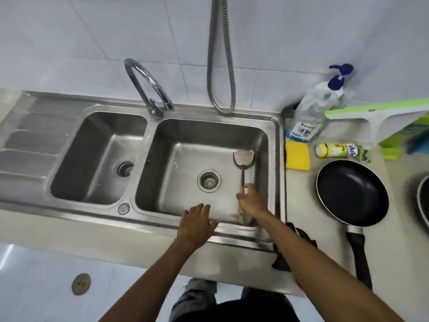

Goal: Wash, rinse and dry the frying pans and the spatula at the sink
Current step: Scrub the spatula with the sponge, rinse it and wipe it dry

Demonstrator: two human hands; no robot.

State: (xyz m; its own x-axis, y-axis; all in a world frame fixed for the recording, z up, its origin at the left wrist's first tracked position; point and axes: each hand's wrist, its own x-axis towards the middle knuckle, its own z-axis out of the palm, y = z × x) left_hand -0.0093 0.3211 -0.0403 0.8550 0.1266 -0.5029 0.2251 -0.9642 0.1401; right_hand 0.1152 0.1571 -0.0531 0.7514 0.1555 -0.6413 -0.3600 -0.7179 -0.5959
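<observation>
A spatula (243,159) with a metal blade and a wooden handle lies in the right basin of the steel sink (276,159), blade toward the back wall. My right hand (251,201) grips the handle near its middle. My left hand (197,223) rests flat on the sink's front rim, fingers spread and holding nothing. One black frying pan (352,194) sits upright on the counter right of the sink, its handle pointing toward me. Only the rim of a second pan (423,201) shows at the right edge.
The curved tap (148,89) stands between the two basins, and a metal hose (220,66) hangs down the wall. On the right counter are a yellow sponge (297,158), a soap pump bottle (311,117), a small bottle lying flat (336,151), a squeegee (383,119) and a dark cloth (301,233).
</observation>
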